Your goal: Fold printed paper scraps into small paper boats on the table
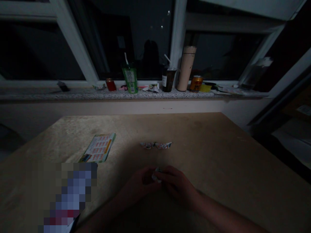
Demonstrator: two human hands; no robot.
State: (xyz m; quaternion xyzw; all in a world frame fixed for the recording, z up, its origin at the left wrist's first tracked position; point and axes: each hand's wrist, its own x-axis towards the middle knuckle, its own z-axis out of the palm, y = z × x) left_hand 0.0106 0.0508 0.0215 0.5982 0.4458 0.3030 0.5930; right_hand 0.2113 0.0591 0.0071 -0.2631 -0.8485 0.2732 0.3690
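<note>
Well, on your left the green-and-orange printed paper leaflet point(98, 148) lies flat on the tan wooden bench point(63, 136), well apart from your hands, so it is unlikely to get in the way. Your left hand point(142, 181) meets your right low in the middle, and the fingertips of both are pinched on the small white folded paper piece point(156, 174), held between them just above the bench. The light is very dim, and that looks like your main risk: you can hardly see the piece's edges, so a crease could go crooked. A grip this fine could also let it slip out. Pull your hands apart too firmly and the thin paper may tear. Just beyond your fingers lie the two small patterned folded paper shapes point(155, 145), end to end, and a careless reach forward could scatter them. Your right hand point(177, 184) covers much of the piece, so I cannot tell how it is folded.
</note>
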